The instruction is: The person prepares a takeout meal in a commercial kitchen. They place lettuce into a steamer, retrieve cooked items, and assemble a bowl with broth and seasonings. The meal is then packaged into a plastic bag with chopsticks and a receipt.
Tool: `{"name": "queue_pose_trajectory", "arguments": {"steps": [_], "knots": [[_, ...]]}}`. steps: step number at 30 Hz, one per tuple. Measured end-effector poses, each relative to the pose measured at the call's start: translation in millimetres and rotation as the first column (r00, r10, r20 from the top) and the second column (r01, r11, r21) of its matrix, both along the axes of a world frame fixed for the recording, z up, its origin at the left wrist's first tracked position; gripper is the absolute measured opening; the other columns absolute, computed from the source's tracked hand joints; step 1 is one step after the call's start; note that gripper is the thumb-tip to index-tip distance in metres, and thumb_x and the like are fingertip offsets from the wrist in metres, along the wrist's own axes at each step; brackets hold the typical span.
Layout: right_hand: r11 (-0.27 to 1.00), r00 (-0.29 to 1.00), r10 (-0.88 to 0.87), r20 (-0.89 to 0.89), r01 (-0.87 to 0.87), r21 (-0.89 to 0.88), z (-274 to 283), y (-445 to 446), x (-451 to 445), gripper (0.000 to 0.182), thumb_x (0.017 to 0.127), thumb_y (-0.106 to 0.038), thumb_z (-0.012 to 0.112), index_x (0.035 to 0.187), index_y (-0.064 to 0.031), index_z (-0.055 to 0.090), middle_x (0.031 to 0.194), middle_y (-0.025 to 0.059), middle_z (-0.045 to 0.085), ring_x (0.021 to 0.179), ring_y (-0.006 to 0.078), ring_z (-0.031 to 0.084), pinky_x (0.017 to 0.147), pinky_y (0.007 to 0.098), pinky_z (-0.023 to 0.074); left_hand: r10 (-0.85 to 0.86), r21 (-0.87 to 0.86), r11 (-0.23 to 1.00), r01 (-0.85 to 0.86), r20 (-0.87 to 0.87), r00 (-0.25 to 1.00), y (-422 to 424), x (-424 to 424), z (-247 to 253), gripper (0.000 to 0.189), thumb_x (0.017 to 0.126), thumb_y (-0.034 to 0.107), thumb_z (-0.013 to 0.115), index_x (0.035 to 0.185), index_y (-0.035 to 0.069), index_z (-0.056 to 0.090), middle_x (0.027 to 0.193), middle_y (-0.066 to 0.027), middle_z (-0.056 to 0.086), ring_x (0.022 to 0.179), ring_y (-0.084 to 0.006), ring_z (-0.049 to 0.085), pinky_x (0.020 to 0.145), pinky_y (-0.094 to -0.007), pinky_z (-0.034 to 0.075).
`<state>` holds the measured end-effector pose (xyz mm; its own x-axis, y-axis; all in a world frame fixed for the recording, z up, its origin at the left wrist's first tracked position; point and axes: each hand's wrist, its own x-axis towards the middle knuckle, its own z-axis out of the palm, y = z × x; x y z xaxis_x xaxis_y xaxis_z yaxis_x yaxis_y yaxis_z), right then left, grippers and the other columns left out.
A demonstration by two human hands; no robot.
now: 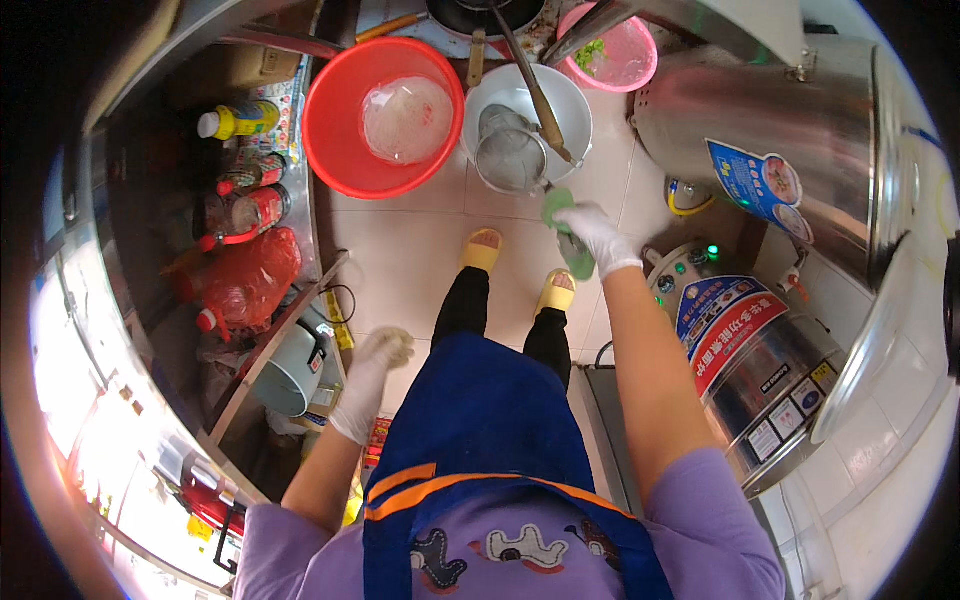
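My right hand (592, 232), in a thin white glove, grips a green piece (579, 264) of a kind I cannot make out. It meets the short handle end of a round wire-mesh strainer (511, 161); whether the two are joined is unclear. The strainer's mesh bowl lies over the near rim of a pale metal basin (574, 97). A long wooden-handled utensil (547, 124) rests across that basin. My left hand (382, 349), gloved too and slightly blurred, hangs above the floor with fingers curled and no visible object in it.
Left of the basin stands a red plastic tub (337, 120) holding a clear bag (409, 120) of pale contents. A pink bowl (622, 49) contains greens. Steel cookers (750, 97) line the right. Bottles (251, 120) crowd a left shelf above a pot (289, 375).
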<state>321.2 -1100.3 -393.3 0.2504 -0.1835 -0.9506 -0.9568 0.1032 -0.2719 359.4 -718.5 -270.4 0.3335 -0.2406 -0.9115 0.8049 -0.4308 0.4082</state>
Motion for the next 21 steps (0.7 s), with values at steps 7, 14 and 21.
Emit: {"name": "queue_pose_trajectory", "arguments": {"steps": [7, 14, 21], "knots": [[0.843, 0.923, -0.082, 0.377, 0.265, -0.468, -128.4, -19.6, -16.7, 0.034, 0.090, -0.033, 0.053, 0.103, -0.0017, 0.059, 0.083, 0.0092, 0.062, 0.073, 0.0187, 0.057, 0.067, 0.0315, 0.0460, 0.013, -0.082, 0.996, -0.023, -0.123, 0.992, -70.0, -57.6, -39.3, 0.028, 0.093, 0.022, 0.046, 0.113, 0.003, 0.051, 0.107, -0.0104, 0.058, 0.096, -0.0186, 0.056, 0.089, -0.0318, 0.043], [0.999, 0.732, 0.032, 0.681, -0.032, -0.013, -19.8, 57.1, -112.4, 0.036, 0.088, -0.027, 0.055, 0.114, -0.0020, 0.053, 0.106, 0.0168, 0.059, 0.099, 0.0274, 0.056, 0.088, 0.0381, 0.0442, 0.276, -0.249, 0.900, -0.358, -0.309, 0.910, -160.7, -118.1, -94.2, 0.066, 0.092, 0.053, 0.041, 0.141, 0.013, 0.021, 0.134, -0.0119, 0.038, 0.125, -0.0290, 0.038, 0.098, -0.0475, 0.038], [0.476, 0.730, 0.660, -0.179, -0.590, -0.652, -110.8, -68.0, -248.6, 0.028, 0.073, -0.027, 0.066, 0.091, -0.0054, 0.064, 0.094, 0.0162, 0.062, 0.092, 0.0332, 0.059, 0.082, 0.0407, 0.0474, 0.396, -0.079, 0.888, -0.453, -0.370, 0.840, -148.6, -195.2, -138.0, 0.043, 0.089, 0.005, 0.043, 0.132, 0.004, 0.038, 0.123, -0.0094, 0.049, 0.113, -0.0232, 0.050, 0.098, -0.0365, 0.041]]}}
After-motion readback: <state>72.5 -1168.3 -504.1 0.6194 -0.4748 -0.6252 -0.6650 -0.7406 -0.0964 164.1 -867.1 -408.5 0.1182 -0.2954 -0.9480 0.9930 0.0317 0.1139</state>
